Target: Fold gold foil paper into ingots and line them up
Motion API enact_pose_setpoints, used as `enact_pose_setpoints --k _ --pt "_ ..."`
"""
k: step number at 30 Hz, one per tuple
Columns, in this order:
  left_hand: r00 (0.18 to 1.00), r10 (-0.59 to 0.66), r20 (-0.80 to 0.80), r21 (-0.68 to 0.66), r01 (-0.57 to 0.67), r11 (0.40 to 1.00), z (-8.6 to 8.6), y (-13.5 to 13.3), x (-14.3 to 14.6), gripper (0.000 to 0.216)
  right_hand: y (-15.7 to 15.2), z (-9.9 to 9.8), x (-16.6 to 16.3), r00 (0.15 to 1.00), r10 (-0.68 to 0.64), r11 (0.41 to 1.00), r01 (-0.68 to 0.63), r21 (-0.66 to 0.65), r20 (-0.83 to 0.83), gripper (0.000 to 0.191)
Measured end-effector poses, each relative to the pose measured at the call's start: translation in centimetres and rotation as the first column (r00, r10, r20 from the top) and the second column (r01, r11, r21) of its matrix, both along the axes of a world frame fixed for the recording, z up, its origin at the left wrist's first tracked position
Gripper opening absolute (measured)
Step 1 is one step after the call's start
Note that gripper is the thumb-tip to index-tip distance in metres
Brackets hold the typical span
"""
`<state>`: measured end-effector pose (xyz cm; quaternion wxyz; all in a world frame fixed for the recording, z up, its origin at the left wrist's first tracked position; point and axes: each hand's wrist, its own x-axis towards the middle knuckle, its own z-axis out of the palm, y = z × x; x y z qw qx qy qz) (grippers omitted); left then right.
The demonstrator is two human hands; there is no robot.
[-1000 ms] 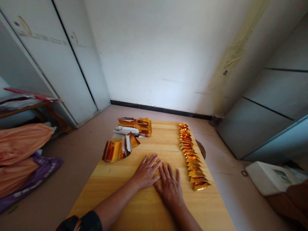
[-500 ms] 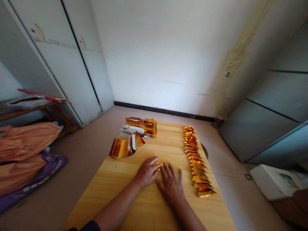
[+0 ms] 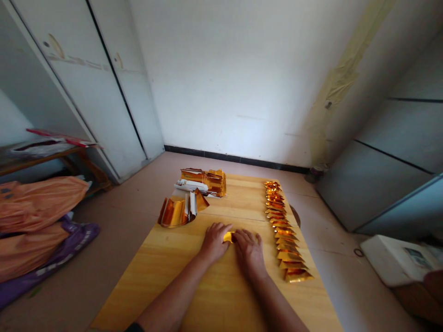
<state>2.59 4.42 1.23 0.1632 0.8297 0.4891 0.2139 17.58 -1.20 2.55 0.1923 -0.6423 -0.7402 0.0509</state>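
A small piece of gold foil paper (image 3: 229, 237) shows between my two hands over the middle of the table. My left hand (image 3: 215, 240) grips its left end with curled fingers. At its right end my right hand (image 3: 249, 251) has its fingers bent round the paper. Parts of the piece are hidden under the fingers. Along the table's right side runs a row of folded gold paper pieces (image 3: 288, 244), overlapping one another. Loose gold foil sheets (image 3: 177, 212) lie curled at the left, in front of a bundled stack of gold paper (image 3: 216, 182).
The wooden table (image 3: 166, 272) stands near a white wall. On the floor at the left are orange and purple bags (image 3: 38, 203) beside a wooden bench. A white box (image 3: 394, 260) sits on the right, by a grey cabinet (image 3: 384, 161).
My right hand has gone from lying flat to curling its fingers round the paper. My left hand's fingers have curled in, and more of the gold piece shows between the hands.
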Motion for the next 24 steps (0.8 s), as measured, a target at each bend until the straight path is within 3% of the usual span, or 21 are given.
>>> enact_pose_setpoints --k 7,14,20,24 --pt "0.993 0.021 0.115 -0.001 -0.021 1.0 -0.5 0.1 0.4 0.056 1.6 0.3 1.0 1.0 -0.016 1.0 0.016 0.014 0.024 0.034" --pt "0.954 0.042 0.297 0.031 -0.054 0.998 -1.2 -0.1 0.1 0.059 2.4 0.4 1.1 0.992 0.018 0.998 -0.011 0.057 -0.127 0.022" --pt "0.908 0.049 0.416 0.03 -0.067 0.997 -1.2 0.2 0.3 0.038 2.2 0.2 0.9 0.995 0.017 0.984 0.001 0.18 -0.101 0.019" --pt "0.888 0.049 0.457 0.049 -0.08 0.996 -0.9 0.2 0.2 0.029 2.2 -0.1 1.3 0.996 0.001 0.984 0.015 0.176 -0.093 0.017"
